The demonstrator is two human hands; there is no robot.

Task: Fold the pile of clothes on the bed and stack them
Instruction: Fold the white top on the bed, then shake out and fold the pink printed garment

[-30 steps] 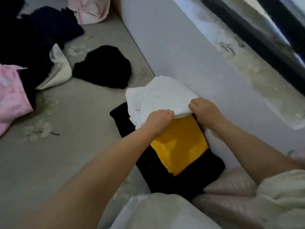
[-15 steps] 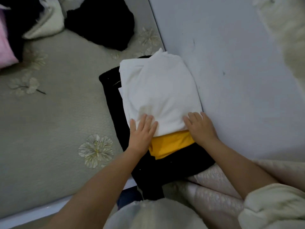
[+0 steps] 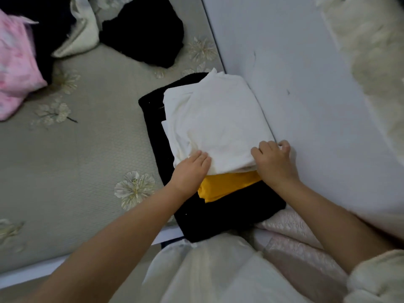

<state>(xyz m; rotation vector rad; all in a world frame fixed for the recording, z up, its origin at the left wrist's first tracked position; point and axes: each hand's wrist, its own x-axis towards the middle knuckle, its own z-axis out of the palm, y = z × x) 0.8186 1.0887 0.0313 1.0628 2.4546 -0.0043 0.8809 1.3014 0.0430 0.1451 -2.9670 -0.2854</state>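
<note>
floral bed (image 3: 87,162), yellow garment (image 3: 227,185) mostly hidden under white garment (image 3: 216,125)

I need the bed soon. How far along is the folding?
Done: black garment and yellow garment lie folded, stacked. In hand: left hand and right hand settle the white garment on top. Left: pink garment, black heap unfolded.

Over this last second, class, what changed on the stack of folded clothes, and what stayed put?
The white garment was held lifted by both hands, then laid down over the yellow garment. The left hand let go and now presses flat on it. The right hand rests curled at its near corner. The black garment beneath and the unfolded pile stayed put.
</note>
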